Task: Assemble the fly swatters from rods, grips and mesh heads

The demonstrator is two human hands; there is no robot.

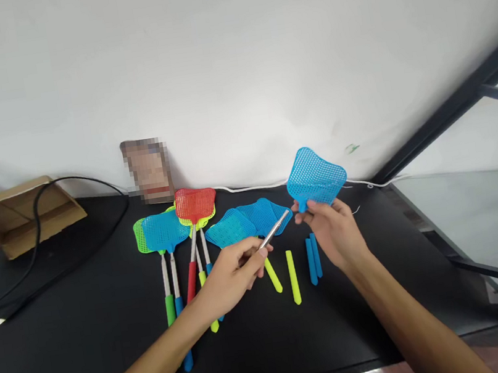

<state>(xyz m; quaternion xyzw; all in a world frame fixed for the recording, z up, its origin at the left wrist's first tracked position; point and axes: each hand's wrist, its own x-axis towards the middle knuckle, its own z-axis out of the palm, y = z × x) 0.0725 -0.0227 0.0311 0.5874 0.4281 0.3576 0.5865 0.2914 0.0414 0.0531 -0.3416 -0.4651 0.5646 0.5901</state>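
Observation:
My left hand (pixel 242 268) is closed around a silver metal rod (pixel 275 229), whose free end points up and to the right. In my right hand (pixel 334 230) is a blue fly swatter head (pixel 316 178), pinched near its short neck, mesh upward. The rod tip is close to that neck but apart from it. Behind my left hand lie loose blue swatter heads (pixel 231 226), overlapping. Yellow handle tubes (pixel 293 276) and two blue handle tubes (pixel 311 261) rest on the table between and below my hands.
Several assembled fly swatters lie at the left, among them a red one (pixel 195 204) and a blue one (pixel 166 230). A cardboard box (pixel 37 212), a black cable (pixel 38 224) and a blurred-out item (pixel 150 170) stand by the wall. The black table (pixel 106 357) ends near a dark metal frame.

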